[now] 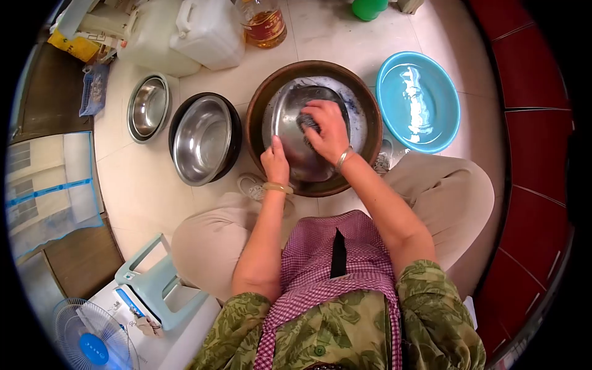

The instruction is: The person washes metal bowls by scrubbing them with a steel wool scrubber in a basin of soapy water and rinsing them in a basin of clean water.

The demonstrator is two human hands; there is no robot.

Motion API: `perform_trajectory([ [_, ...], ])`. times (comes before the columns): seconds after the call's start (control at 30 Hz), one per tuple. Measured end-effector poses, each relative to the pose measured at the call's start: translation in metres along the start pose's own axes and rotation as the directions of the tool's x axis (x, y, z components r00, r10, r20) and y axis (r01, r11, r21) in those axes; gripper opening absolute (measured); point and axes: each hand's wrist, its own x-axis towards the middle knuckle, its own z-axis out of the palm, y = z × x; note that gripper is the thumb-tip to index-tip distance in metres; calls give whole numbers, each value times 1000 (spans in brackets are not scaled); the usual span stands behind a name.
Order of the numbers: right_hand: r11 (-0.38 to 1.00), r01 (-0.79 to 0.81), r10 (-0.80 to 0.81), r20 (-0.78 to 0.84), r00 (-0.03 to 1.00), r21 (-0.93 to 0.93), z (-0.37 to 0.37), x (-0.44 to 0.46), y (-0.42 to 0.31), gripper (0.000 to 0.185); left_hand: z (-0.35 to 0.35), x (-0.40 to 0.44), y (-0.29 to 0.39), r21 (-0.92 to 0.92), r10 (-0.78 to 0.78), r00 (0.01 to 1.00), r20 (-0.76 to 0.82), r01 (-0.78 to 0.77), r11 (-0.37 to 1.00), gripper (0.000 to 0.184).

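Note:
A metal bowl (296, 157) lies tilted inside a large brown-rimmed basin (254, 117), with its outer side facing me. My left hand (275, 163) grips the bowl's rim at the near left, thumb up along the edge. Under the fingers of my right hand (331, 131) is a dark grey scouring pad (306, 122), pressed against the bowl's outside. Whitish, dark-specked liquid shows in the basin around the bowl. My right palm hides part of the pad.
To the right stands a turquoise basin (385, 117) of water. Left are stacked metal bowls (203, 139) and smaller ones (148, 108). White jugs (209, 37) and an oil bottle (266, 28) stand behind. A stool (157, 290), a fan (92, 345) and red cabinets (533, 148) flank me.

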Motion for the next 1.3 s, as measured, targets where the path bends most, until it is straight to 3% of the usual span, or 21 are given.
perform_trajectory([
  [0.03, 998, 56, -56, 144, 988, 5, -4, 13, -3, 31, 0, -6, 6, 35, 22, 1000, -4, -22, 999, 57],
  [0.13, 935, -329, 341, 80, 937, -133, 1, 51, 53, 31, 9, -19, -4, 64, 186, 983, -4, -185, 981, 56],
  [0.23, 951, -267, 301, 258, 918, -158, -11, 61, 58, 33, 2, -3, 12, 60, 167, 978, 127, -175, 983, 61],
  [0.3, 999, 30, -16, 313, 949, -38, 2, 36, 30, 29, 1, 23, 34, 32, 261, 965, 30, -262, 965, 71],
  [0.37, 996, 54, -77, 440, 895, 64, 6, 13, -12, 35, -3, 47, 32, -104, -18, 986, 164, 36, 994, 64],
  [0.4, 998, 48, -58, 349, 935, 37, 10, 8, -25, 35, 0, 44, 37, -155, -83, 984, 155, 107, 982, 65],
  [0.47, 995, 36, -17, 191, 982, -96, 24, 15, -9, 34, 13, 24, 34, 131, 67, 998, -22, -64, 989, 64],
  [0.5, 987, -60, 85, 173, 981, -149, 24, 26, 5, 32, 17, 13, 29, 129, 186, 982, -16, -182, 975, 61],
  [0.6, 855, -384, 421, 35, 906, -350, 8, 64, 64, 34, 10, -16, 35, 39, 125, 987, 101, -129, 991, 62],
  [0.67, 725, -626, 676, 127, 726, -287, 2, 73, 110, 36, 9, -26, 18, 80, 229, 965, 124, -240, 967, 62],
  [0.7, 773, -574, 625, 169, 762, -273, -7, 73, 88, 35, 9, -25, 12, 101, 275, 952, 132, -289, 952, 62],
  [0.77, 965, -244, 255, 129, 958, -100, -2, 52, 42, 28, 4, -9, 18, 114, 169, 982, 85, -178, 977, 60],
  [0.83, 996, 75, -84, 276, 958, 44, 9, 23, 1, 29, -6, 16, 37, 20, 75, 994, 80, -77, 997, 61],
  [0.87, 986, 92, -138, 377, 916, 136, 9, 17, -23, 30, -3, 20, 33, 5, 64, 996, 62, -65, 998, 62],
  [0.93, 998, -1, -21, 384, 923, 56, 19, 14, -22, 33, 4, 19, 28, -20, 48, 999, 20, -48, 999, 63],
  [1.0, 997, 44, -36, 111, 993, -69, 33, 26, 11, 27, 16, 6, 23, -21, 192, 975, -113, -196, 980, 64],
  [1.07, 958, -241, 258, 98, 961, -155, 30, 59, 53, 31, 12, -6, 27, 127, 202, 979, -1, -201, 971, 62],
  [1.13, 776, -494, 594, 188, 782, -393, 11, 89, 90, 33, 15, -14, 27, 105, 275, 961, -36, -270, 957, 62],
  [1.2, 843, -428, 492, 147, 858, -325, 6, 73, 91, 31, 16, -13, 24, 76, 250, 968, -18, -248, 966, 63],
  [1.27, 974, -152, 190, 251, 949, -166, 1, 45, 34, 29, 11, -6, 18, 46, 127, 991, 45, -129, 991, 63],
  [1.3, 997, 15, 8, 323, 946, -70, -3, 28, 6, 28, 16, -6, 18, 23, 187, 982, -9, -187, 982, 64],
])
